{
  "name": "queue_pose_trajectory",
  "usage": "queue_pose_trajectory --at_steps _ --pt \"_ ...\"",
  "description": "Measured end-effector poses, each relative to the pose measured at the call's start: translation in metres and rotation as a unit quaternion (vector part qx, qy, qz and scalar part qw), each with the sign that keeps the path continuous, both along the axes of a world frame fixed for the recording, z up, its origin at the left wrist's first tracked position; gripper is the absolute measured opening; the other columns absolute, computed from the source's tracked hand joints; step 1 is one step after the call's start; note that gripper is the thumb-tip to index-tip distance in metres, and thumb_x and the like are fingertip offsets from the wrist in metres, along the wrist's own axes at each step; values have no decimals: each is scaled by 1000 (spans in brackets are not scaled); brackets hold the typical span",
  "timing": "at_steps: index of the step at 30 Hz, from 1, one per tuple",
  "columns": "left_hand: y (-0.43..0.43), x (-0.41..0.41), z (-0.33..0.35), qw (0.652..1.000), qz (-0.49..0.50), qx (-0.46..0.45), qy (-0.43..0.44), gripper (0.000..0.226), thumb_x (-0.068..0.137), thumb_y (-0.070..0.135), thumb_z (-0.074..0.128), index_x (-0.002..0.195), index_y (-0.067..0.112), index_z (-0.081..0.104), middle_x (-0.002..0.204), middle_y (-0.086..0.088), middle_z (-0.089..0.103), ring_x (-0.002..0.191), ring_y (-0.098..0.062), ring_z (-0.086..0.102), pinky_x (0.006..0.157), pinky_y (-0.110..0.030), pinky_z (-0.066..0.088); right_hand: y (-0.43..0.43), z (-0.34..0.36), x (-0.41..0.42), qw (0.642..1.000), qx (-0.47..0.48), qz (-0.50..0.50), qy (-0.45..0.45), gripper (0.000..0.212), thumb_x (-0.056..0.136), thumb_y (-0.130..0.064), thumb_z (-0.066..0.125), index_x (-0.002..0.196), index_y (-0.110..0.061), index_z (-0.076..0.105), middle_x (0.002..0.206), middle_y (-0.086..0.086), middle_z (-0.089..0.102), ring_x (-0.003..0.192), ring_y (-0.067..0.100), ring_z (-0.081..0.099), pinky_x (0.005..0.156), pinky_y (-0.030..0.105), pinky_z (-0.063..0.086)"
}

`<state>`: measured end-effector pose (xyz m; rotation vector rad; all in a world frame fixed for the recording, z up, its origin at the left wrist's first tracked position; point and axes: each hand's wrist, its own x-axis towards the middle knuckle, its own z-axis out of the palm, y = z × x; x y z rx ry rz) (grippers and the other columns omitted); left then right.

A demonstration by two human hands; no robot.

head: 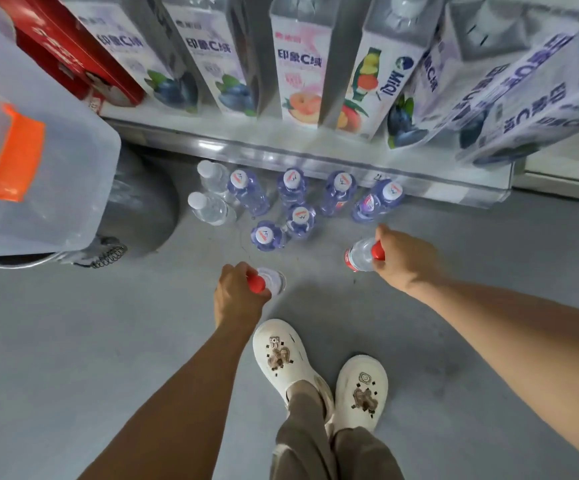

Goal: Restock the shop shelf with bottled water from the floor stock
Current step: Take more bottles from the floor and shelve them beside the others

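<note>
My left hand (236,295) grips the neck of a clear red-capped water bottle (273,280) just above the grey floor. My right hand (405,259) grips a second red-capped bottle (359,256) by its top, tilted to the left. Ahead on the floor stand several purple-tinted bottles (298,220) with white printed caps, and two clear bottles with plain white caps (211,202) at their left. They cluster under the front lip of the bottom shelf (281,147).
The bottom shelf carries packs of boxed drinks (298,71) and a red carton (69,53). A translucent storage bin with an orange latch (21,150) fills the left. My two white clogs (319,372) stand just behind the hands.
</note>
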<state>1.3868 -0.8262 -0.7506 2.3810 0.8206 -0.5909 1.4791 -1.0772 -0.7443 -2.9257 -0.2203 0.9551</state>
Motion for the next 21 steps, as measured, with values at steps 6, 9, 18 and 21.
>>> queue_pose_trajectory --at_steps 6,9,18,21 --pt "-23 -10 -47 999 -15 -27 20 34 79 8 76 111 10 63 112 -11 51 91 -32 60 78 -35 49 11 -49 -3 1000 -6 17 8 27 92 -24 56 114 -12 45 103 10 65 93 35 64 66 32 40" --pt "-29 -12 -55 999 -26 -42 12 34 78 6 75 110 8 62 111 -11 49 87 -33 59 74 -35 48 15 -56 -5 1000 1 9 13 27 93 -25 55 114 -12 44 104 10 64 95 35 64 69 35 44" --pt "-20 -8 -36 988 15 -149 45 51 82 37 77 125 18 57 119 -3 48 101 -20 53 88 -30 49 42 -22 14 997 -43 71 2 38 96 -45 48 120 -15 51 118 3 59 108 25 59 76 36 47" --pt "5 6 -24 990 75 -123 -7 36 91 46 63 117 21 60 116 0 53 102 -22 60 87 -39 53 80 6 38 989 129 31 -61 24 99 -39 45 106 -19 57 101 -2 65 94 24 63 70 36 48"
